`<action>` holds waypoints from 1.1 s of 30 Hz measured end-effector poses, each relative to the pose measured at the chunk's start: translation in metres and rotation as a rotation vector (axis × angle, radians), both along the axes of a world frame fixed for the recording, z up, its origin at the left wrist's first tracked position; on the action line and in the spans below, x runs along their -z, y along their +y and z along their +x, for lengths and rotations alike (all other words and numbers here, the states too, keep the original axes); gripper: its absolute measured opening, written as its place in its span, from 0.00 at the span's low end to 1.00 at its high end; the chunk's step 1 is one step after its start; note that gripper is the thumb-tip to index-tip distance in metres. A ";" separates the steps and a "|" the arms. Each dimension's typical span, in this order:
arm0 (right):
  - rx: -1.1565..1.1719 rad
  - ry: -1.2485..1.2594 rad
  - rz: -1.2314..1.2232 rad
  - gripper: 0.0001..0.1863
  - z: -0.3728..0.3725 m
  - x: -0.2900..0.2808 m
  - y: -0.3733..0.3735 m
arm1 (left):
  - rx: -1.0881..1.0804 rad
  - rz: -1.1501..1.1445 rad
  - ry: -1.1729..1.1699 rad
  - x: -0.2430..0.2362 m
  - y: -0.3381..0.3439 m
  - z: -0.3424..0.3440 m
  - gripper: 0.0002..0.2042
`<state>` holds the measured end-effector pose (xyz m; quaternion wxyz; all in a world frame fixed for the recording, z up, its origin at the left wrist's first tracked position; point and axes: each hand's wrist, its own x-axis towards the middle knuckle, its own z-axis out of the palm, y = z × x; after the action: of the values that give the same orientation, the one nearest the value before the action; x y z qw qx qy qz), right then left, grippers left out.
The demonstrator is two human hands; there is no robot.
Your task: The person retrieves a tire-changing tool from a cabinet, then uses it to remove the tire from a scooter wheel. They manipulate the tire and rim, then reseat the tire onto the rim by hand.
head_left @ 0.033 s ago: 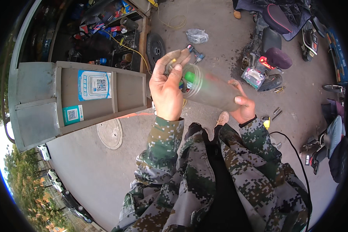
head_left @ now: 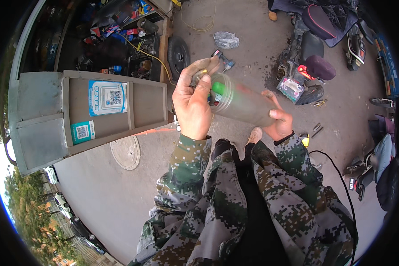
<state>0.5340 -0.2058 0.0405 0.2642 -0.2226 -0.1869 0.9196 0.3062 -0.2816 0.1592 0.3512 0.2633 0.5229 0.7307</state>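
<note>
My right hand (head_left: 280, 122) is wrapped round the closed end of a clear, cloudy plastic jar (head_left: 248, 104), tilted with its open threaded mouth toward my left hand. Something bright green (head_left: 218, 88) shows at the jar's mouth, with other small items partly hidden behind my fingers. At that mouth my left hand (head_left: 192, 102) is closed, and a small brass-coloured piece (head_left: 202, 72) is pinched between thumb and fingers. What else the left fingers hold, if anything, is hidden.
A cordless drill (head_left: 224, 61) and a clear plastic bag (head_left: 226, 40) lie on the ground ahead. Left stands a metal cabinet panel (head_left: 148, 104) below tool-filled shelves. A motorbike (head_left: 308, 48) stands at right; a black cable (head_left: 337, 166) runs down beside me.
The small brass-coloured piece shows a little more between my left thumb and fingers. The jar and my right hand have hardly moved.
</note>
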 end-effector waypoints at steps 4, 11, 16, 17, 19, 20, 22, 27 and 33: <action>-0.004 0.008 -0.075 0.40 0.023 0.009 0.023 | 0.005 0.073 -0.072 0.001 0.014 0.030 0.26; -0.114 0.139 -0.230 0.38 0.031 0.015 0.044 | 0.144 -0.134 0.393 -0.018 0.036 0.052 0.27; -0.138 0.133 -0.236 0.44 -0.026 0.022 0.050 | 0.270 -0.171 0.756 -0.040 0.044 -0.007 0.32; -0.149 0.130 -0.239 0.45 -0.035 0.022 0.051 | 0.276 -0.085 0.552 -0.044 0.046 -0.015 0.33; -0.160 0.128 -0.253 0.45 -0.047 0.020 0.052 | 0.288 0.066 0.139 -0.049 0.049 -0.027 0.35; -0.160 0.129 -0.265 0.45 -0.052 0.018 0.054 | 0.269 0.190 -0.064 -0.049 0.050 -0.034 0.38; -0.161 0.137 -0.272 0.45 -0.058 0.013 0.060 | 0.198 0.296 -0.312 -0.043 0.052 -0.044 0.39; -0.242 0.177 -0.248 0.42 -0.084 0.012 0.082 | -0.041 0.408 -0.558 -0.018 0.037 -0.082 0.32; -0.395 0.054 -0.271 0.37 -0.111 0.032 0.091 | -0.096 -0.198 -0.375 0.007 -0.003 -0.052 0.22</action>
<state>0.4226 -0.1148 0.0089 0.0519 -0.1905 -0.0945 0.9757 0.2544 -0.2843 0.1525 0.4314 0.0616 0.5296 0.7277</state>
